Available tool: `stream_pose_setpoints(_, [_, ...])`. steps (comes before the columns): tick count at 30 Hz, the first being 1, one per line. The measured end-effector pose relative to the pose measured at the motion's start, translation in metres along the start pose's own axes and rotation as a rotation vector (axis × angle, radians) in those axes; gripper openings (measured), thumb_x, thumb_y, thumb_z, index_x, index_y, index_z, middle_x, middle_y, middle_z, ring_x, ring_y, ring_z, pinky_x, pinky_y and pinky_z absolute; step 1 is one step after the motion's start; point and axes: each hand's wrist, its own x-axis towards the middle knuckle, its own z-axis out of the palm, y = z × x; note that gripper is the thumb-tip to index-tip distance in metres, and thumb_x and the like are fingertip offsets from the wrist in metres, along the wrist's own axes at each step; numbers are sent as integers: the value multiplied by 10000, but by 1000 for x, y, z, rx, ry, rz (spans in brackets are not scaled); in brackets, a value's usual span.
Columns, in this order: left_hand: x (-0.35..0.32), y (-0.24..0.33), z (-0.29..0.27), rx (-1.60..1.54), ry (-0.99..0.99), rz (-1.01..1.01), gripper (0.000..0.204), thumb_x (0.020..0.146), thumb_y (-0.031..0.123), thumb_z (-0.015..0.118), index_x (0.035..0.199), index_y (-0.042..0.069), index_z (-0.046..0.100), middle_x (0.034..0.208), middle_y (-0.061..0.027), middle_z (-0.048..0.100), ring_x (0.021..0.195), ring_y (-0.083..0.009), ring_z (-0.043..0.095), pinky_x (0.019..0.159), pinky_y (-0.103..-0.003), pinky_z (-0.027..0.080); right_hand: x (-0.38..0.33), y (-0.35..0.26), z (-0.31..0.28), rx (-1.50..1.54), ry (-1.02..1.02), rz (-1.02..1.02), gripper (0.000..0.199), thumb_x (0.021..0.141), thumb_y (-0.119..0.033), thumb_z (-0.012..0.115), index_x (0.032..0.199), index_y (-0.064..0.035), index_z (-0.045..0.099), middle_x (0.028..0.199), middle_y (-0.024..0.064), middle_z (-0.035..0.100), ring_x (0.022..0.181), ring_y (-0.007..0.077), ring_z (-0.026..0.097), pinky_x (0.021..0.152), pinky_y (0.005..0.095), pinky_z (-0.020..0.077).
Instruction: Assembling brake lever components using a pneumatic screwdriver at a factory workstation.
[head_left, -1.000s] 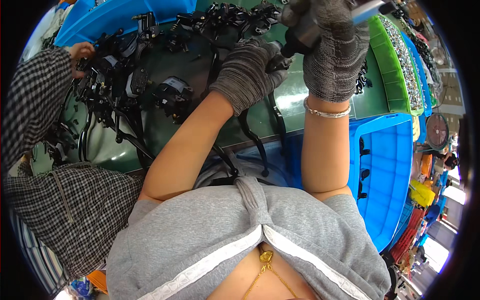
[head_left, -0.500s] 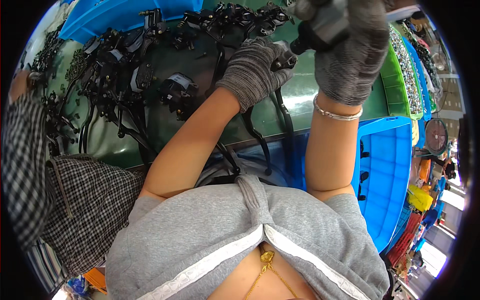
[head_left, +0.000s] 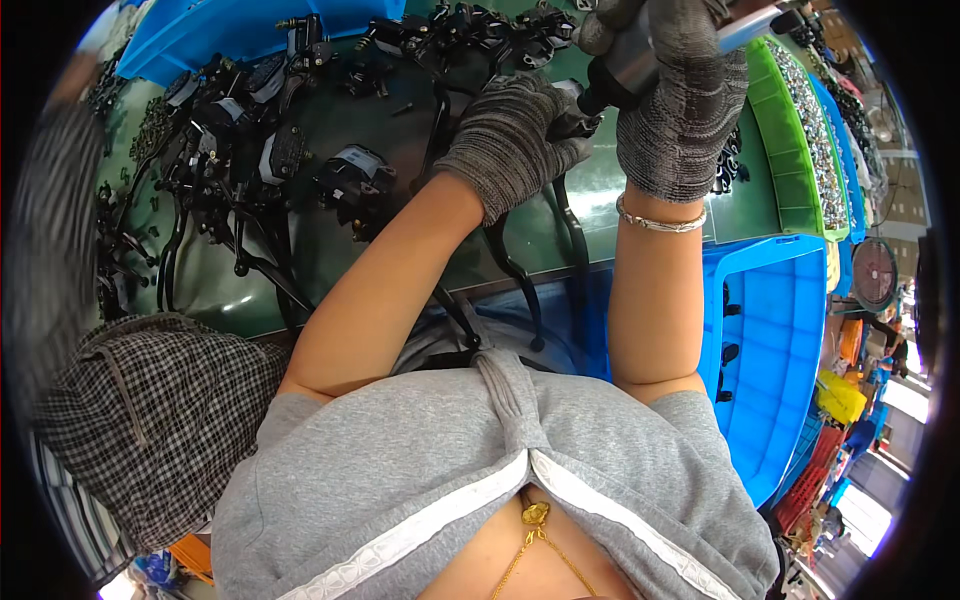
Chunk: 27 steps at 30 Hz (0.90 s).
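Note:
Both my hands wear grey knit gloves. My left hand (head_left: pixel 510 135) is closed around the clamp end of a black brake lever assembly (head_left: pixel 576 124) above the table. Black levers hang below this hand; which one belongs to the held piece I cannot tell. In my right hand (head_left: pixel 680 130) is a power screwdriver (head_left: pixel 630 66) with a dark nose, gripped by its body. Its nose points down-left and meets the held assembly, though the exact contact is hidden. Left of my left forearm lies another black lever assembly (head_left: pixel 355 180) with a pale top.
Several lever assemblies (head_left: pixel 240 120) crowd the green table (head_left: pixel 225 290) at left. A green tray (head_left: pixel 785 150) of small metal parts stands at right, above a blue crate (head_left: pixel 775 265). Another blue bin (head_left: pixel 230 42) is at the far left. A co-worker's checked sleeve (head_left: pixel 170 420) reaches in at left.
My right hand has shifted left and tilted, bringing the screwdriver's nose down to the held assembly. Small black parts show beside my right wrist. The co-worker's arm has moved up and is blurred.

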Motion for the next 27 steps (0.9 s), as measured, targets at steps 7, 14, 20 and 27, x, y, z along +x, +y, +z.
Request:
stream_pose_setpoints(7, [4,10,0,43,-86,-90,500,813,425,752,1164,77,680,1054,-185,671,1088,-332,612,984,-441,467,0,-3,-11,19,-81,-40,257,889,-229,759,1012,-27,659,797,59,673,665,152,648,572,252,505])
stream_pose_setpoints(14, [14,19,-9,107,-308,-144,506,819,460,752,1135,71,685,1109,-165,685,1093,-320,628,966,-437,481,7,-9,-6,-333,-92,-135,235,863,-165,787,1006,-12,682,807,64,696,664,146,668,570,258,524])
stream_pose_setpoints(20, [8,20,-7,-7,-103,-84,460,819,411,783,1039,17,694,972,-175,686,979,-306,656,900,-419,517,11,-28,-3,35,-89,-119,384,874,-322,780,1081,-19,666,758,58,660,608,157,640,542,265,528])
stream_pose_setpoints(27, [29,6,-3,-352,-145,-188,519,841,474,746,1109,30,710,1049,-192,694,1009,-329,657,933,-414,506,6,-54,-29,-286,116,-208,311,833,-252,796,993,-19,668,766,80,690,645,124,642,563,236,463])
